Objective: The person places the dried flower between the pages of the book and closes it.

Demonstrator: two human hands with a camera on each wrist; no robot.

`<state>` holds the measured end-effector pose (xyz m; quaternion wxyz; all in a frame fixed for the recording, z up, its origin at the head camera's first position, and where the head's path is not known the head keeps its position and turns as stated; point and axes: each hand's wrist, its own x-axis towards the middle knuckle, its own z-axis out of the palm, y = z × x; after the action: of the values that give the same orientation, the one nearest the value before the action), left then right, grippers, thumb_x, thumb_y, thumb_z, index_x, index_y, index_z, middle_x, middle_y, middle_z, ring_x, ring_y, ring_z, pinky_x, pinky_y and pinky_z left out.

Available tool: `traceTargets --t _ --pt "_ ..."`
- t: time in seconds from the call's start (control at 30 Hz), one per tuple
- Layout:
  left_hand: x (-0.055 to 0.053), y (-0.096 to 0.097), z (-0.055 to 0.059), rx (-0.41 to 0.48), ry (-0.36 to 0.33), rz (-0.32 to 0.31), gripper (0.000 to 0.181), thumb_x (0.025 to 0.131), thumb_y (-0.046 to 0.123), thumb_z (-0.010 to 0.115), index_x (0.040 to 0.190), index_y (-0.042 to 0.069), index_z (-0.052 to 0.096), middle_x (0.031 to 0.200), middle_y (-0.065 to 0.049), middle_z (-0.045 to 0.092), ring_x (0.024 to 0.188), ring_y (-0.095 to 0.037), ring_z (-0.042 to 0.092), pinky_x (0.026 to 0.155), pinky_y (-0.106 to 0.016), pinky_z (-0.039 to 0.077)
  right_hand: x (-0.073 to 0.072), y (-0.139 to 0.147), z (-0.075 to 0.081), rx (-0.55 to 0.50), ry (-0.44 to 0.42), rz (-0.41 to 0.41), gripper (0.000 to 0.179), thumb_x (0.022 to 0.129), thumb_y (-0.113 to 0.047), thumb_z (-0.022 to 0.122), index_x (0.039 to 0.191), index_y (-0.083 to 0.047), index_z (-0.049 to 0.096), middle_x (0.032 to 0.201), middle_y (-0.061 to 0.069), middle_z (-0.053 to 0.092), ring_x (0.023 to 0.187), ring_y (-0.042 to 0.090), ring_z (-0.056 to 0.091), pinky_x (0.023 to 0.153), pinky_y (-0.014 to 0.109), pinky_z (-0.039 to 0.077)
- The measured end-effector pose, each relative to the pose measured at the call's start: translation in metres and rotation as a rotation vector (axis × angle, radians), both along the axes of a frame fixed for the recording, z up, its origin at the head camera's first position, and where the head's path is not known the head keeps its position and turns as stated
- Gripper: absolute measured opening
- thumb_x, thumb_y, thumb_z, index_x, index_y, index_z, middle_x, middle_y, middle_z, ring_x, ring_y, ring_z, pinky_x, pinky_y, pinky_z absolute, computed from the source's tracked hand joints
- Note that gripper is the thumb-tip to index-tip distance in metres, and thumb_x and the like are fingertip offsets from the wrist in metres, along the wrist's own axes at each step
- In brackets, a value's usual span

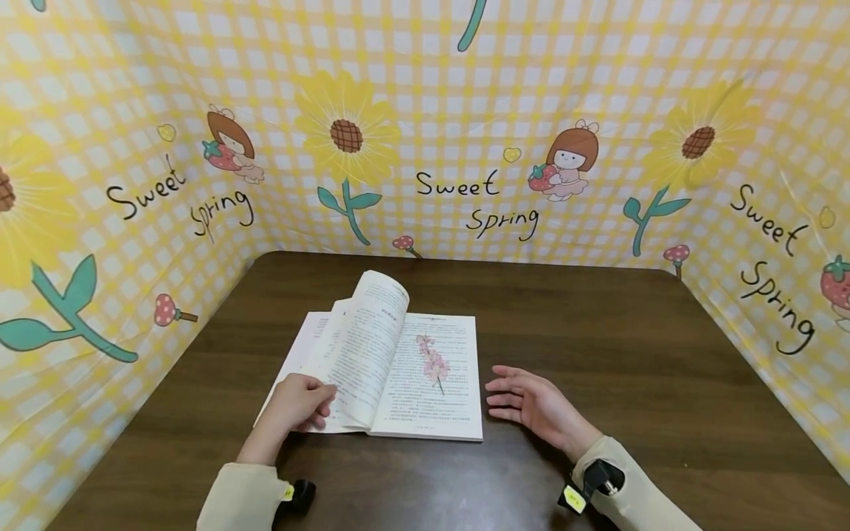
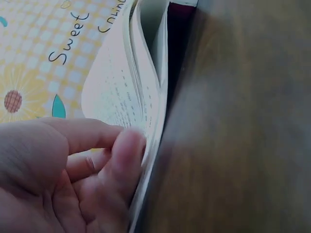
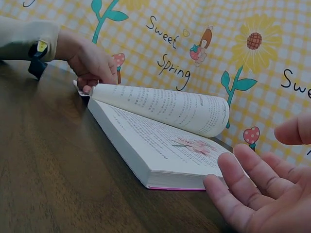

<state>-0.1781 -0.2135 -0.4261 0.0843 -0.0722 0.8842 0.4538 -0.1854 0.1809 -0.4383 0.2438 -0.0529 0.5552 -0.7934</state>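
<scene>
An open book (image 1: 458,413) lies on the table with printed pages showing. On its right-hand page is a pink pressed flower sprig (image 1: 434,365) with a thin stem. My left hand (image 1: 299,402) pinches the turned-back pages (image 2: 114,92) near their lower left corner, thumb against forefinger. Those pages curl up in an arch over the left half of the book. To the right of the book, my right hand (image 1: 534,405) is held with its fingers loosely spread and holds nothing; its fingertips (image 3: 214,187) are close to the book's right edge.
The brown wooden table (image 1: 598,332) extends around the book. Behind and on both sides stands a yellow checked cloth (image 1: 445,96) with sunflowers and lettering. A small black device (image 1: 600,479) is strapped at the right sleeve, another device (image 1: 299,495) at the left.
</scene>
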Motion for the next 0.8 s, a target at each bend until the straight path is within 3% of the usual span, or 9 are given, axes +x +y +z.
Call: traceTargets --t 0.17,0.27,0.33,0.43,0.53,0.63,0.8 --pt "-0.003 -0.002 0.004 -0.278 0.124 -0.020 0.030 0.087 0.024 0.073 0.066 0.005 0.061 0.059 0.000 0.054 0.057 -0.017 0.049 0.052 -0.028 0.038 0.000 0.001 -0.001 -0.001 0.003 -0.003 0.054 0.103 -0.009 0.042 0.148 0.010 0.020 0.104 0.002 0.066 0.096 0.020 0.064 0.090 0.038 0.053" --pt "-0.003 -0.005 0.005 -0.361 0.142 0.015 0.035 0.082 0.033 0.079 0.084 0.001 0.063 0.078 -0.012 0.059 0.077 -0.032 0.051 0.063 -0.038 0.042 0.000 0.002 -0.002 0.001 0.005 -0.008 0.053 0.102 -0.008 0.043 0.147 0.010 0.022 0.103 0.002 0.065 0.093 0.019 0.064 0.089 0.038 0.054" --pt "-0.002 -0.008 0.004 -0.391 0.123 0.049 0.057 0.079 0.041 0.081 0.106 -0.005 0.062 0.100 -0.027 0.058 0.094 -0.044 0.048 0.074 -0.050 0.043 0.000 0.002 -0.002 0.001 0.006 -0.011 0.052 0.102 -0.008 0.043 0.146 0.009 0.023 0.102 0.002 0.065 0.093 0.019 0.064 0.089 0.038 0.054" --pt "-0.002 -0.012 0.003 -0.413 0.079 0.104 0.101 0.072 0.055 0.083 0.138 -0.010 0.042 0.126 -0.042 0.039 0.112 -0.056 0.033 0.086 -0.065 0.034 -0.001 0.003 -0.002 0.003 0.004 -0.015 0.050 0.102 -0.008 0.043 0.145 0.008 0.024 0.103 0.003 0.065 0.094 0.019 0.064 0.089 0.038 0.054" --pt "-0.002 -0.016 0.002 -0.415 0.043 0.125 0.128 0.066 0.062 0.084 0.149 -0.013 0.021 0.132 -0.049 0.027 0.117 -0.060 0.027 0.092 -0.070 0.028 -0.001 0.003 -0.002 0.008 -0.003 -0.023 0.050 0.103 -0.008 0.042 0.146 0.008 0.023 0.104 0.003 0.065 0.094 0.019 0.064 0.090 0.039 0.054" --pt "-0.003 -0.019 0.004 -0.407 0.032 0.123 0.137 0.065 0.061 0.086 0.150 -0.016 0.010 0.132 -0.052 0.024 0.118 -0.063 0.026 0.095 -0.071 0.028 -0.002 0.002 -0.002 0.012 -0.009 -0.030 0.051 0.103 -0.007 0.042 0.147 0.009 0.022 0.104 0.003 0.065 0.094 0.019 0.064 0.089 0.039 0.054" --pt "-0.004 -0.022 0.007 -0.381 0.027 0.116 0.135 0.066 0.048 0.091 0.149 -0.017 0.007 0.131 -0.052 0.024 0.119 -0.066 0.026 0.096 -0.072 0.031 -0.001 0.002 -0.003 0.011 -0.009 -0.028 0.050 0.102 -0.008 0.043 0.146 0.009 0.023 0.103 0.003 0.065 0.094 0.019 0.064 0.089 0.038 0.054"
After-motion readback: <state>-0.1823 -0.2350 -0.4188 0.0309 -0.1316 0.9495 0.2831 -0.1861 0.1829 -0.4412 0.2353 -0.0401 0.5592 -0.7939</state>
